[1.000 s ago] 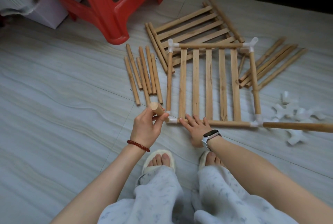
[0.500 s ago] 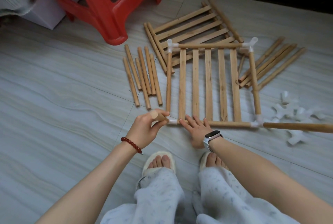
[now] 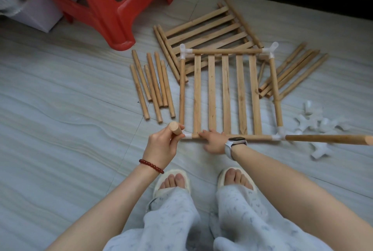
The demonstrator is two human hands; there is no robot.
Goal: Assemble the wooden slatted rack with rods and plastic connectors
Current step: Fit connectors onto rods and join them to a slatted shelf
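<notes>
The left hand (image 3: pixel 161 147) grasps a rod (image 3: pixel 175 128) at the rack (image 3: pixel 226 93) corner; the right hand (image 3: pixel 215 142) presses flat, blurred.

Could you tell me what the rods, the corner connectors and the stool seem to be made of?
Rods: apparently bare, unvarnished wood, pale tan and matte with faint grain. Corner connectors: likely plastic, white, smooth, slightly translucent, moulded sockets. Stool: probably moulded plastic, uniform glossy red with rounded edges.

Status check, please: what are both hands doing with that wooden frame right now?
Left hand grips rod at near-left connector. Right hand presses near rail. Loose rods lie left, apart.
</notes>
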